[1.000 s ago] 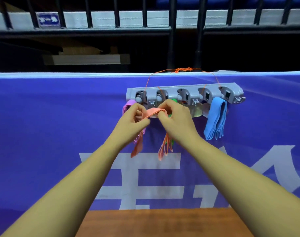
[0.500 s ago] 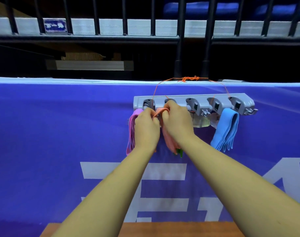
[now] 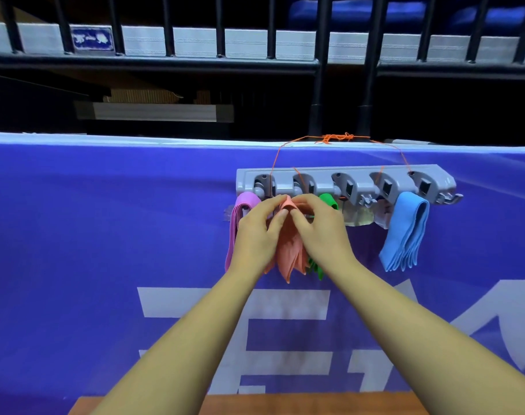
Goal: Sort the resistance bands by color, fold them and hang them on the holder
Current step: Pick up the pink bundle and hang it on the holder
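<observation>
Orange band (image 3: 288, 250): folded bundle hanging under the grey holder (image 3: 345, 178) near its left end, long axis vertical, fold up, loose ends pointing down
Band and fingers: the top fold sits between both hands' fingertips; the rest drops between the palms
Left hand (image 3: 255, 235): pinches the fold from the left
Right hand (image 3: 321, 232): pinches it from the right
Neighbours: purple band (image 3: 240, 211) at the left end, green band (image 3: 328, 200) partly behind the right hand, blue band (image 3: 405, 232) near the right end
Holder: hangs by orange string (image 3: 336, 138) against a blue banner (image 3: 105, 235)
</observation>
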### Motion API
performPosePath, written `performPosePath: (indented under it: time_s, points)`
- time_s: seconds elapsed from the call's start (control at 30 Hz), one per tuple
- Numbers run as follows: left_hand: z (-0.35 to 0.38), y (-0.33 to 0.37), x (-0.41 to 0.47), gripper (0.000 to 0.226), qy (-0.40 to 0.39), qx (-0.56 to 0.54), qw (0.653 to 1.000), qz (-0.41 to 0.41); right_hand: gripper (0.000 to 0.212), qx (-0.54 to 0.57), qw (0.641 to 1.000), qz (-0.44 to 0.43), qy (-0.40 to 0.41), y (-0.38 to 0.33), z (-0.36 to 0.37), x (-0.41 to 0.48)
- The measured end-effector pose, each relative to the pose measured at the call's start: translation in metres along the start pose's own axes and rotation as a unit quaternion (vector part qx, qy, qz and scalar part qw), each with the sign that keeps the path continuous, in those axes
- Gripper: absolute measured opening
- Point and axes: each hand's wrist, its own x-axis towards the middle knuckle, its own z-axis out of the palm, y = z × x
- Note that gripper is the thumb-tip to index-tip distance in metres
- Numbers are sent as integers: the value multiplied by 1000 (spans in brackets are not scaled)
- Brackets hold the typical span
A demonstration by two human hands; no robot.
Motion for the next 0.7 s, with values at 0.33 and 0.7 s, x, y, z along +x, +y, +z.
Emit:
performPosePath:
  time_s: [0.33,0.7]
  points:
    - [5,-1,5,30,32,-4,999,13,24,16,999,-20,44,-2,9,3]
    - [4,-4,8,30,18,23,999,38,22,73,996,8,40,4,8,-2]
